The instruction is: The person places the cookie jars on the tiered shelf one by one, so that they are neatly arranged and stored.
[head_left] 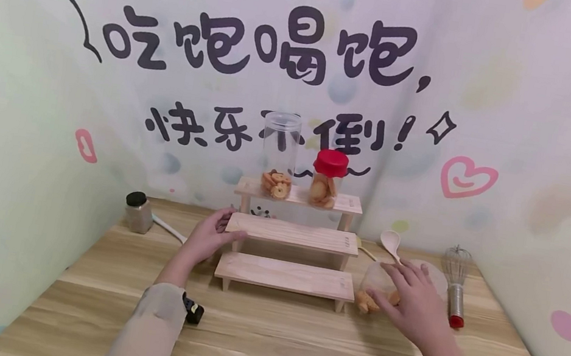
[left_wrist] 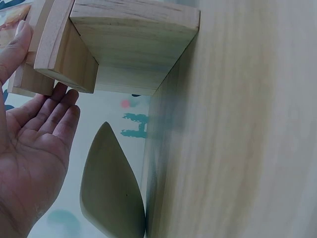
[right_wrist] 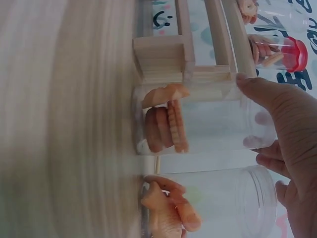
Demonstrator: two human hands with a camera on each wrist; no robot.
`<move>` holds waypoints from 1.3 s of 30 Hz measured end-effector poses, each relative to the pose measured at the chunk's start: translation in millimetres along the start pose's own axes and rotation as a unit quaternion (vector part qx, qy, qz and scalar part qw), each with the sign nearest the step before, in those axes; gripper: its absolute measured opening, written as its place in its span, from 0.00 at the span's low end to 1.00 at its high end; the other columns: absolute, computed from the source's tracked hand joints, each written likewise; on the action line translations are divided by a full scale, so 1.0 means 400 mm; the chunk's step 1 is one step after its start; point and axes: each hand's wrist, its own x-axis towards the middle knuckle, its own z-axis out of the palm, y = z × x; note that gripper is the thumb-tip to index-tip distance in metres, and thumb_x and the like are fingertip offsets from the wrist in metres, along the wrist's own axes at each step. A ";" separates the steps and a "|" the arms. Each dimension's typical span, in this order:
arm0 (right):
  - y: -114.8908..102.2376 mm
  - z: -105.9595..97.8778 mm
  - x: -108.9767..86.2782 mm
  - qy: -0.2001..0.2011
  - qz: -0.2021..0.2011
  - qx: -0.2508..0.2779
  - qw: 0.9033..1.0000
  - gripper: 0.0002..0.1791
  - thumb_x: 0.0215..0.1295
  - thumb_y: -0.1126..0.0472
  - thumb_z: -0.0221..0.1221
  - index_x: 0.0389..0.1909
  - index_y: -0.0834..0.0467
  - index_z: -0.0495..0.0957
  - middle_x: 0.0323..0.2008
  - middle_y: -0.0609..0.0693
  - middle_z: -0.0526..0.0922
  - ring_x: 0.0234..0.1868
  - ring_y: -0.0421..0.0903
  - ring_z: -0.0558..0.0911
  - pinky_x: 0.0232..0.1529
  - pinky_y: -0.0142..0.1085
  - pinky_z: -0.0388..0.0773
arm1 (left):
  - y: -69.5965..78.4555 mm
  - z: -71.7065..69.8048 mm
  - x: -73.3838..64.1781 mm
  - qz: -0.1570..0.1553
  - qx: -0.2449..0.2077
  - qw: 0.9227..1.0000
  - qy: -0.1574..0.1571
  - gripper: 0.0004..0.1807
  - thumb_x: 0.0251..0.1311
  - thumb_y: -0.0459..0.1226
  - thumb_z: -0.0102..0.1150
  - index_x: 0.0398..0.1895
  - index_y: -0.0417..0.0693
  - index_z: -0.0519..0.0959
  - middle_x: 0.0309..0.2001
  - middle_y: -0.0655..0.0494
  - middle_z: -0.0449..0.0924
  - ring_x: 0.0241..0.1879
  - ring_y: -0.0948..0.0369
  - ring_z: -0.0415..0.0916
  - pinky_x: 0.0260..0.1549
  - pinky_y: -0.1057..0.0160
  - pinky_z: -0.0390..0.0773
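The left hand (head_left: 205, 239) is at the left end of a wooden three-step stand (head_left: 286, 275), which stands on the worktop (head_left: 260, 346); its thumb lies over the front edge of the middle step and its other fingers are behind, so the fingers are clamped on this board. The right hand (head_left: 413, 302) is over a clear jar (right_wrist: 213, 119) with biscuits at its bottom. This jar stands upright on the worktop, just beside the right end of the stand, and the fingers are clamped around its upper part, the thumb on the side toward the stand. On its other side, near it, is a second jar (right_wrist: 223, 193), also with biscuits. On the top step stand a tall jar (head_left: 280, 149) and, to its right, a jar with red lid (head_left: 330, 165). A whisk (head_left: 458, 290) lies at the far right, a white spoon (head_left: 389, 243) is behind the right hand, and a small black-lidded bottle (head_left: 138, 214) stands at left.
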 end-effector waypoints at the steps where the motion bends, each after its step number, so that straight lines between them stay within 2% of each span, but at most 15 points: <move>1: -0.001 0.001 -0.003 0.008 -0.009 -0.001 1.000 0.33 0.55 0.45 0.73 0.58 0.59 0.80 0.53 0.60 0.82 0.62 0.63 0.74 0.66 0.67 0.63 | 0.000 0.000 0.000 -0.001 0.000 1.000 0.000 0.51 0.52 0.53 0.76 0.75 0.43 0.62 0.67 0.42 0.70 0.67 0.47 0.68 0.68 0.51 0.68; 6: -0.007 0.009 -0.021 0.049 -0.048 0.016 0.998 0.34 0.55 0.47 0.72 0.58 0.62 0.80 0.52 0.59 0.82 0.60 0.62 0.76 0.61 0.63 0.71 | 0.001 0.002 0.003 -0.004 -0.003 1.000 -0.002 0.52 0.52 0.54 0.76 0.75 0.44 0.61 0.68 0.43 0.69 0.68 0.48 0.67 0.69 0.51 0.67; 11: -0.016 0.015 -0.040 0.073 -0.068 0.052 0.994 0.33 0.62 0.44 0.67 0.60 0.63 0.79 0.54 0.61 0.81 0.58 0.63 0.77 0.57 0.56 0.73 | 0.003 0.001 0.005 -0.002 -0.005 1.000 -0.004 0.52 0.52 0.54 0.76 0.75 0.45 0.61 0.68 0.43 0.69 0.68 0.47 0.67 0.69 0.52 0.67; 15: -0.020 0.024 -0.049 0.097 -0.077 0.087 0.988 0.32 0.62 0.45 0.68 0.60 0.63 0.79 0.54 0.60 0.81 0.53 0.60 0.80 0.55 0.45 0.75 | 0.004 -0.002 0.003 -0.004 -0.007 1.000 -0.003 0.51 0.52 0.53 0.76 0.75 0.45 0.62 0.68 0.42 0.69 0.68 0.47 0.67 0.69 0.51 0.67; 19: -0.020 0.037 -0.068 0.100 -0.043 0.145 0.983 0.33 0.54 0.55 0.75 0.60 0.61 0.78 0.55 0.57 0.80 0.51 0.53 0.80 0.48 0.28 0.76 | 0.004 -0.005 0.000 -0.006 -0.006 1.000 -0.002 0.51 0.52 0.53 0.76 0.75 0.44 0.62 0.68 0.42 0.69 0.68 0.47 0.67 0.69 0.51 0.67; 21: -0.020 0.045 -0.081 0.087 -0.013 0.183 0.979 0.36 0.49 0.61 0.77 0.62 0.61 0.76 0.56 0.55 0.79 0.50 0.49 0.80 0.43 0.25 0.79 | 0.003 -0.005 0.000 -0.006 -0.005 1.000 -0.003 0.51 0.52 0.53 0.76 0.75 0.45 0.62 0.68 0.42 0.69 0.68 0.47 0.67 0.69 0.51 0.67; 24: -0.018 0.058 -0.103 0.057 0.035 0.244 0.967 0.42 0.49 0.68 0.77 0.67 0.60 0.70 0.56 0.57 0.79 0.51 0.42 0.81 0.41 0.28 0.84 | 0.001 -0.005 0.001 -0.006 -0.007 1.000 -0.003 0.51 0.52 0.54 0.76 0.75 0.45 0.62 0.68 0.43 0.69 0.68 0.47 0.68 0.68 0.51 0.68; 26: -0.015 0.069 -0.115 0.039 0.062 0.286 0.956 0.45 0.50 0.70 0.76 0.70 0.60 0.66 0.56 0.59 0.78 0.52 0.39 0.81 0.42 0.33 0.86 | 0.000 -0.004 0.001 -0.005 -0.007 1.000 -0.004 0.51 0.52 0.54 0.75 0.75 0.45 0.62 0.68 0.43 0.69 0.68 0.47 0.68 0.68 0.51 0.68; 30: -0.013 0.086 -0.131 0.023 0.084 0.356 0.931 0.52 0.51 0.73 0.74 0.75 0.60 0.57 0.57 0.62 0.75 0.54 0.36 0.80 0.44 0.36 0.86 | 0.000 -0.004 0.002 -0.001 -0.006 1.000 -0.004 0.51 0.53 0.53 0.75 0.75 0.43 0.61 0.68 0.42 0.70 0.68 0.47 0.68 0.68 0.51 0.68; 33: -0.015 0.090 -0.136 0.021 0.085 0.386 0.918 0.55 0.51 0.76 0.73 0.77 0.61 0.52 0.57 0.65 0.74 0.54 0.35 0.80 0.41 0.36 0.87 | 0.000 -0.003 0.002 0.000 -0.006 1.000 -0.005 0.51 0.53 0.53 0.75 0.75 0.43 0.61 0.67 0.42 0.70 0.68 0.47 0.68 0.69 0.51 0.67; 39: -0.044 0.072 -0.130 0.034 0.096 0.391 0.915 0.56 0.47 0.82 0.72 0.75 0.67 0.51 0.56 0.72 0.75 0.55 0.32 0.78 0.36 0.40 0.87 | 0.001 -0.001 0.000 -0.002 0.000 1.000 -0.003 0.51 0.53 0.54 0.75 0.75 0.43 0.61 0.67 0.42 0.69 0.68 0.47 0.68 0.68 0.51 0.68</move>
